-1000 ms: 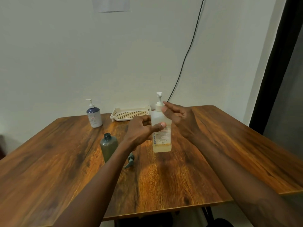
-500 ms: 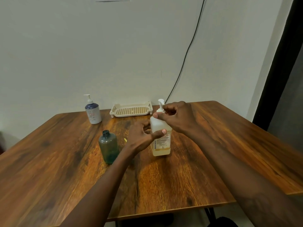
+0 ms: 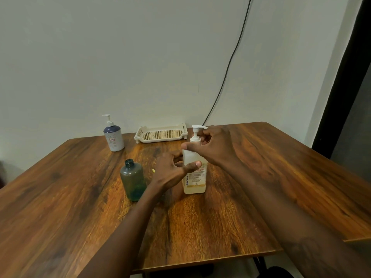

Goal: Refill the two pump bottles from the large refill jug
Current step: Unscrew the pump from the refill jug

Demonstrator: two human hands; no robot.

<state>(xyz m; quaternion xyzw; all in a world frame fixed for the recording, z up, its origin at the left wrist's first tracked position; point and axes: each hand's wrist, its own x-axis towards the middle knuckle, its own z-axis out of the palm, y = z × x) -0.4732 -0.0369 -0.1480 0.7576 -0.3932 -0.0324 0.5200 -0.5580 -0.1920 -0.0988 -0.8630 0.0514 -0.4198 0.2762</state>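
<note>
A tall clear refill jug (image 3: 195, 182) with a white pump head and a little yellow liquid stands mid-table. My left hand (image 3: 171, 172) wraps its body from the left. My right hand (image 3: 214, 148) grips the jug's neck and pump collar from the right. A dark green bottle (image 3: 133, 180) stands uncapped just left of my left wrist. A white and navy pump bottle (image 3: 113, 136) with its pump on stands at the back left.
A cream slotted tray (image 3: 161, 134) sits against the wall behind the jug. The wooden table (image 3: 60, 207) ends in a front edge near my forearms. A black cable (image 3: 226, 71) hangs down the wall.
The jug has come down from slightly raised to standing on the table. My right hand closed around its neck and pump collar. The loose green pump cap is now hidden behind my left arm.
</note>
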